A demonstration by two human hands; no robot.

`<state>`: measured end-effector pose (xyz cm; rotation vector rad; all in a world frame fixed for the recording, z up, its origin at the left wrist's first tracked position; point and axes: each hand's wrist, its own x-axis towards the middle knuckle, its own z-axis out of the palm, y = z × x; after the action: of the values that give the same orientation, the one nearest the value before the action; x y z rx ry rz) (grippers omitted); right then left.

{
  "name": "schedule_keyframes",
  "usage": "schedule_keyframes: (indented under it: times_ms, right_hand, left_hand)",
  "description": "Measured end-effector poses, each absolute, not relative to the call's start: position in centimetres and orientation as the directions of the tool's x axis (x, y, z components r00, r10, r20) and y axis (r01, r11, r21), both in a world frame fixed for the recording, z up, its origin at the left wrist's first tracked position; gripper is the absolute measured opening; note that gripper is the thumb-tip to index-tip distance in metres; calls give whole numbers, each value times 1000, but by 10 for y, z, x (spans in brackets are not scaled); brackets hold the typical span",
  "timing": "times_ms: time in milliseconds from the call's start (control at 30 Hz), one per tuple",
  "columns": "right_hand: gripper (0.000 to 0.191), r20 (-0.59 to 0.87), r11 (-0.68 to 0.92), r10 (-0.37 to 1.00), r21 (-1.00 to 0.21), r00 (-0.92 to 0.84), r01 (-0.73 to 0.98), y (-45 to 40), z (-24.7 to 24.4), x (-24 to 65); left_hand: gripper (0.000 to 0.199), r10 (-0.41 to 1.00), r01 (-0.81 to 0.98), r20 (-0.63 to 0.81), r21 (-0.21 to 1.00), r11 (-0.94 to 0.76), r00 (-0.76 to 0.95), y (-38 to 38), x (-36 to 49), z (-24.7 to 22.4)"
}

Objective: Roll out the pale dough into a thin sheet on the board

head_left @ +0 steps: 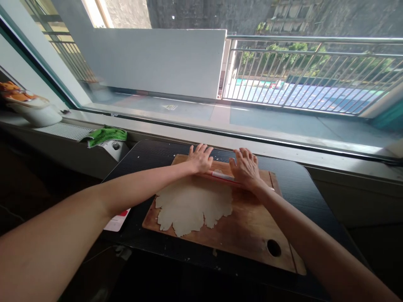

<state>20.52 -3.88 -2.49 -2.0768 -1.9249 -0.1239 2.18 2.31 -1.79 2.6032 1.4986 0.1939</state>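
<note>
A thin, ragged-edged sheet of dough (pixel 195 205) lies over the left part of a wooden cutting board (pixel 252 235). Across the dough's far side runs a slim whitish rod with a red stripe (pixel 224 176), partly covered by my hands. My left hand (pixel 200 158) rests with its palm over the rod's left end, fingers stretched forward and apart. Over the right part of the rod lies my right hand (pixel 245 167), also with extended fingers, none of them wrapped round it. A little dough shows beyond the rod, between the hands.
The board sits on a black table (pixel 151 155) below a large window. At the table's left edge is a pinkish-white card or phone (pixel 117 220). A green cloth (pixel 108 135) and a white pot (pixel 36 112) rest on the ledge at left.
</note>
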Motion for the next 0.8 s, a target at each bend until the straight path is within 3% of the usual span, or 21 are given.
schedule_keyframes:
  times_ms: [100, 267, 333, 567, 700, 800]
  right_hand:
    - [45, 301, -112, 938, -206, 172, 972, -24, -23, 211]
    - [46, 310, 182, 940, -99, -144, 978, -83, -39, 193]
    - [46, 322, 218, 929, -71, -185, 973, -91, -40, 189]
    - [50, 273, -56, 957, -145, 94, 988, -31, -24, 203]
    - [54, 243, -57, 967, -104, 81, 993, -63, -29, 189]
    - [52, 310, 18, 951, -58, 1, 998, -106, -41, 172]
  left_hand:
    - [52, 883, 867, 108, 168, -469, 457, 35, 30, -14]
    - [48, 765, 747, 159, 165, -644, 624, -11, -3, -35]
    - [48, 750, 733, 169, 160, -661, 639, -19, -8, -39]
    - [53, 884, 860, 80, 204, -467, 460, 33, 25, -22]
    - [51, 838, 811, 157, 211, -546, 523, 10, 10, -29]
    - [45, 747, 731, 286, 183, -658, 600, -29, -16, -41]
